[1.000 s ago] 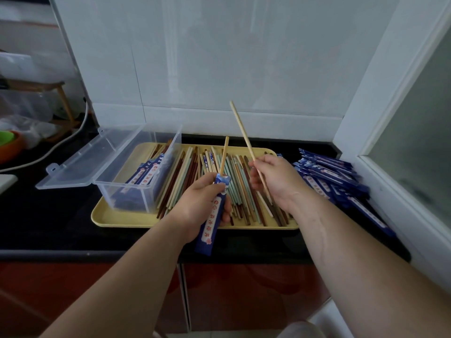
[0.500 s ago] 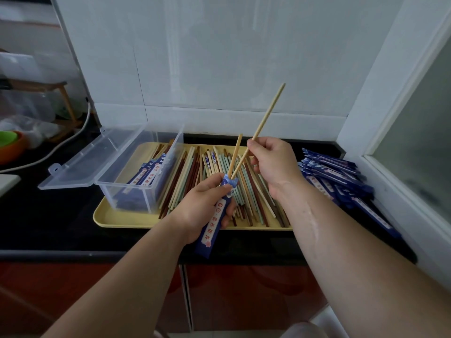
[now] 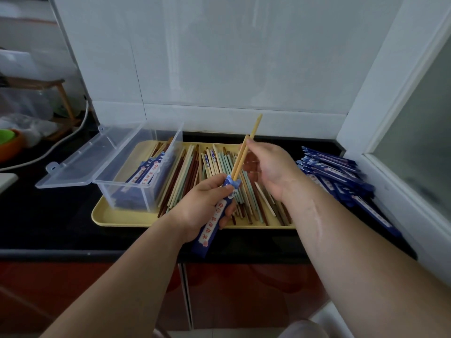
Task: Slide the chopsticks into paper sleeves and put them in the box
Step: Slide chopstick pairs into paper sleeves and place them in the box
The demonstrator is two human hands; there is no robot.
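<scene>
Two pale wooden chopsticks (image 3: pixel 241 159) stand with their lower ends inside the mouth of a blue paper sleeve with a white printed label (image 3: pixel 212 225), held between the hands. One stick rides higher than the other, and most of both shafts are bare.

The step in hand looks like the insertion itself, about half done. The next move calls for pushing both sticks down along the sleeve's line while the mouth is kept open and the paper uncrushed, then carrying the filled sleeve to the box.

The left hand (image 3: pixel 202 206) grasps the sleeve around its upper half, thumb beside the mouth, with the sleeve's tail hanging toward the person. The right hand (image 3: pixel 273 169), just beyond and to the right of it, pinches the sticks high on their shafts with its fingertips, palm turned toward the left hand.

A heap of loose brown, green and cream chopsticks (image 3: pixel 190 176) lies under and beyond both hands on a yellow plastic tray (image 3: pixel 117 217). Left of the left hand, a clear plastic box (image 3: pixel 122 191) sits on the tray with its lid hinged open, holding several sleeved pairs (image 3: pixel 146 172). Right of the right hand, a stack of blue sleeves (image 3: pixel 336 176), seemingly unfilled, lies on the black desk (image 3: pixel 48 215).
</scene>
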